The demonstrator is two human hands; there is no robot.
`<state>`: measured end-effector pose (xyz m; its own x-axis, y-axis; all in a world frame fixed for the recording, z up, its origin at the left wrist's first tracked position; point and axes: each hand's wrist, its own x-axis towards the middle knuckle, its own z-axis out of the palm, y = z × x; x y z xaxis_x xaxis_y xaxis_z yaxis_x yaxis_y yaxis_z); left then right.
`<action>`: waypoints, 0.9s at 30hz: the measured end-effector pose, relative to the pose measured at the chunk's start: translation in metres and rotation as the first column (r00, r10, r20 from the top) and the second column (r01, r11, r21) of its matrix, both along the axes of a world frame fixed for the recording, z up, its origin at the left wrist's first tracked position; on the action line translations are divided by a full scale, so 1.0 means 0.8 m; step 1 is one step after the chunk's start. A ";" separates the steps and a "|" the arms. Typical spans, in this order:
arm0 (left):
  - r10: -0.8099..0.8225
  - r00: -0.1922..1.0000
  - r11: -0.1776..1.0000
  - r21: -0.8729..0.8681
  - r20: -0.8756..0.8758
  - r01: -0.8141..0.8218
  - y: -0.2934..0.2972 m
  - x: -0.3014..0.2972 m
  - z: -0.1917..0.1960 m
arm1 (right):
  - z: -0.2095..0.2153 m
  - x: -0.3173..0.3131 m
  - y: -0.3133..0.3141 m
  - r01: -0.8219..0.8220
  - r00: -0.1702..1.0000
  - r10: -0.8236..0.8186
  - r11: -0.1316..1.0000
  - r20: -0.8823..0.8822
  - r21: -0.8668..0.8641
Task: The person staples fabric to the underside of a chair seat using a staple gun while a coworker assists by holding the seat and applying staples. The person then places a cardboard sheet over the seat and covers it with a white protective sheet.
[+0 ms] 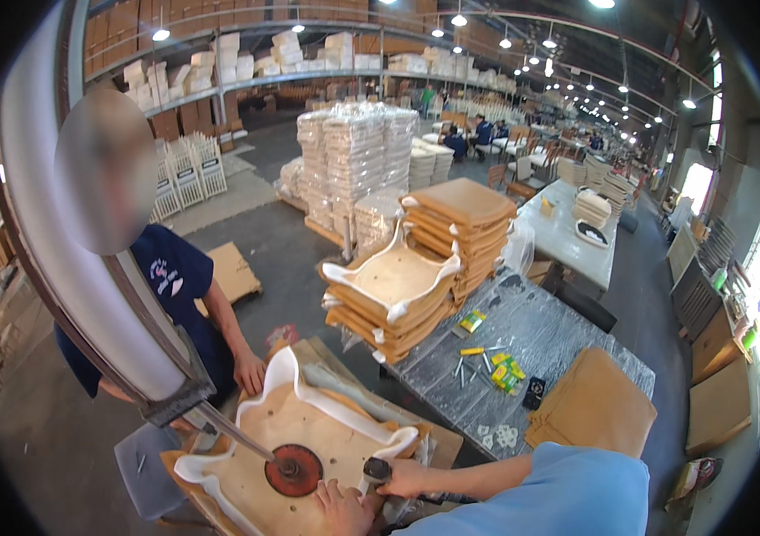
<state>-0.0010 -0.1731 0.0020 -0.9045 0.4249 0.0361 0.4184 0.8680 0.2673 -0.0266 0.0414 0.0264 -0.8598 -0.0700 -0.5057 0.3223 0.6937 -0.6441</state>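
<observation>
An upturned chair seat lies in front of me, with a bare wooden board (259, 420) and white padding edge (289, 371) curling up around its corners. A red round press pad (293, 470) on a metal rod bears down on the board. My right hand (407, 478) grips a staple gun (377, 470), whose round black head stands over the seat's right edge; its lower part is hidden. Beside it my left hand (346, 511) rests on the board near the press pad, fingers stretched out, holding nothing.
Across the seat, a co-worker in a dark blue shirt (179, 268) has a hand (250, 372) at its far edge. A wrapped table (434, 366) holds green-yellow boxes (508, 373) and brown sheets (594, 402). Stacked seats (389, 308) stand behind; the press column (94, 268) rises at left.
</observation>
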 end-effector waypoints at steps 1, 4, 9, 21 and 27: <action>-0.063 0.990 0.982 0.184 0.125 0.039 0.010 0.007 0.077 | -0.001 0.008 0.021 0.029 0.998 -0.029 1.000 0.063 0.005; 0.019 0.720 0.802 0.420 0.694 -0.425 -0.051 0.051 0.079 | 0.027 0.003 -0.006 0.001 0.997 0.007 0.995 0.077 -0.102; 0.104 0.962 0.939 0.295 0.252 -0.179 -0.105 0.122 0.045 | 0.017 0.006 0.000 -0.071 0.996 0.075 0.995 -0.055 0.072; -0.135 0.984 0.990 -0.032 0.115 0.139 -0.167 0.147 0.004 | 0.005 -0.007 -0.003 -0.107 0.977 0.136 0.979 -0.161 0.173; -0.169 0.970 0.984 -0.034 0.172 0.178 -0.183 0.130 -0.018 | -0.023 0.013 -0.003 -0.073 0.944 0.126 0.981 -0.304 0.179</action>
<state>0.1029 -0.3195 -0.0127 -0.8082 0.5734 -0.1342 0.5166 0.7998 0.3057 -0.0158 0.0390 0.0077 -0.9692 -0.1022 -0.2241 0.0472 0.8159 -0.5762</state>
